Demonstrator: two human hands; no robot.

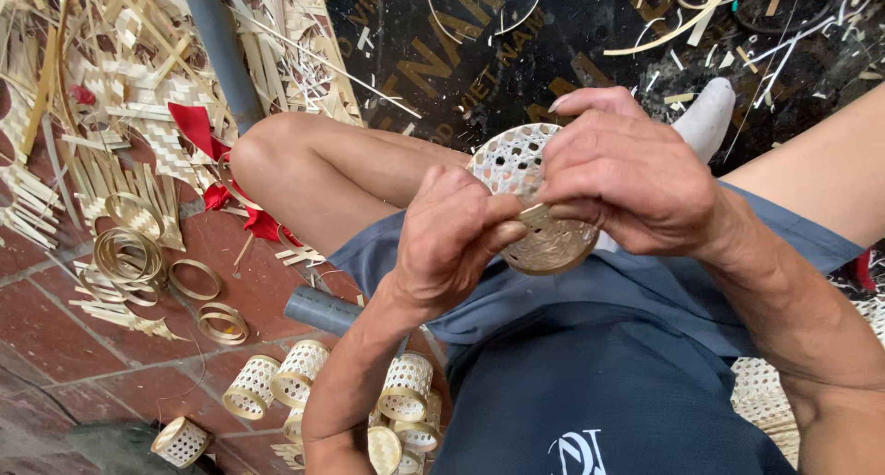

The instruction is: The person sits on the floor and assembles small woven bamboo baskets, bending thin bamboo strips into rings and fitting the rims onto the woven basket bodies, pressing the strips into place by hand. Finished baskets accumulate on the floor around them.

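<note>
You hold a small woven bamboo basket [539,203] up in front of your lap, above your blue shorts [590,346], and both hands are closed on it. Your left hand [452,235] grips it from the near left side, thumb pressed along the pale rim band at the basket's lower edge. Your right hand [631,175] wraps over it from the right, fingers curled across the top and hiding much of the wall. The openwork lattice side shows between the two hands, facing up and to the left; the rim tilts down toward you.

Your bare knee [277,152] juts out to the left of the basket, and your foot in a white sock [708,115] rests just beyond your right hand on a dark printed mat [461,51] strewn with thin bamboo slivers.

Below your left forearm, a cluster of finished woven baskets [304,383] of the same kind lies on the red brick floor [55,337], some on their sides, one apart near the lower left corner. A short grey pipe [323,309] lies between them and your thigh. Further left sit loose bamboo hoop rings [129,254], some stacked, two lying singly. Beyond those is a heap of flat bamboo strips and woven offcuts [101,78], with scraps of red cloth [198,129] among them. A grey pole [221,51] slants across the heap toward your knee. More woven lattice shows at the right edge beneath your right arm.
</note>
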